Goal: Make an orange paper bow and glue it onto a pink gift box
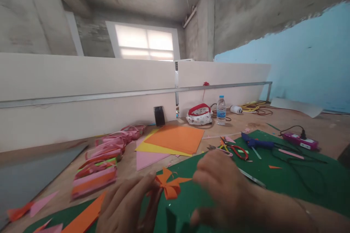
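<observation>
An orange paper bow (170,186) with folded loops and pointed tails is pinched between the thumb and fingers of my left hand (128,204), above the green cutting mat (188,211). To its right, my right hand (218,185) is slightly blurred, with the thumb spread away from the curled fingers and nothing visible between them. One pointed tail of the bow reaches toward those fingers. Beyond my right hand lie red-handled scissors (239,152) and a blue glue gun (257,142). An orange paper strip (84,215) lies left of my left hand.
Orange sheets (175,137) lie over yellow and pink ones. Pink and orange paper loops (94,182) form a row at left. A phone (159,116), a pouch (199,115) and a water bottle (221,111) stand behind. A purple power strip (300,140) sits at right.
</observation>
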Tool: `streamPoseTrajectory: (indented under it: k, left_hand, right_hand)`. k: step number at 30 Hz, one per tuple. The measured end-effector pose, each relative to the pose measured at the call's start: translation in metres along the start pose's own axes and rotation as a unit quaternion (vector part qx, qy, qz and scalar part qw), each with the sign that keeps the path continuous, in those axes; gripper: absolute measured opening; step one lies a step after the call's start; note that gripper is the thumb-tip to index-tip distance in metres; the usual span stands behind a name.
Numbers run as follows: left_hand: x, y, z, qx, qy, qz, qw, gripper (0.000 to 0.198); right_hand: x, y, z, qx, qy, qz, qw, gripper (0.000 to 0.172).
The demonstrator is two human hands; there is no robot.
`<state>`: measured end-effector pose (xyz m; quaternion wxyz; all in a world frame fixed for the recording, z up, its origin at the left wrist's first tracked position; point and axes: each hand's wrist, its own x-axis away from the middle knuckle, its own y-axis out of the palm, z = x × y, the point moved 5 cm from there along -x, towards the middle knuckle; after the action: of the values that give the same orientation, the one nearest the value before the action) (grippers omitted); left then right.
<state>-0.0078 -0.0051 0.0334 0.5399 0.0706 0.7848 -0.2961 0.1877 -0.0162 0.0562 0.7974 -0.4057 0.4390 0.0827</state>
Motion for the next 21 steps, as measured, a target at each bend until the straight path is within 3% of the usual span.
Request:
streamPoseTrajectory:
  k: [2, 4, 10, 13, 15, 16, 19, 21]
  left_hand:
    - [-0.002, -0.002, 0.000, -0.011, -0.014, 0.024, 1.000, 0.017]
    - [-0.003, -0.003, 0.000, 0.001, -0.025, 0.039, 0.999, 0.021]
    - [-0.001, 0.003, 0.007, 0.075, -0.082, -0.037, 0.993, 0.046]
    - [-0.005, 0.003, 0.001, 0.115, -0.166, -0.106, 0.974, 0.069]
    - [-0.010, 0.000, -0.020, 0.140, -0.264, -0.158, 0.941, 0.066]
    - [-0.013, -0.003, -0.036, 0.128, -0.301, -0.177, 0.928, 0.053]
    - [-0.014, -0.013, -0.100, 0.074, -0.382, -0.240, 0.889, 0.028]
    - [0.000, -0.016, -0.146, 0.010, -0.437, -0.263, 0.860, 0.027]
  right_hand:
    - [-0.014, 0.008, -0.034, 0.033, -0.054, 0.074, 0.995, 0.032]
    - [-0.023, 0.020, -0.046, 0.054, -0.049, 0.089, 0.993, 0.024]
    - [-0.032, 0.034, -0.032, 0.003, 0.004, 0.076, 0.997, 0.021]
    - [-0.028, 0.036, -0.014, -0.041, 0.038, 0.075, 0.996, 0.015]
    - [-0.024, 0.037, 0.001, -0.065, 0.069, 0.070, 0.993, 0.013]
    - [-0.021, 0.038, 0.009, -0.079, 0.086, 0.067, 0.991, 0.012]
    - [-0.017, 0.044, 0.032, -0.151, 0.150, 0.039, 0.976, 0.010]
    - [-0.015, 0.048, 0.043, -0.214, 0.188, 0.012, 0.958, 0.009]
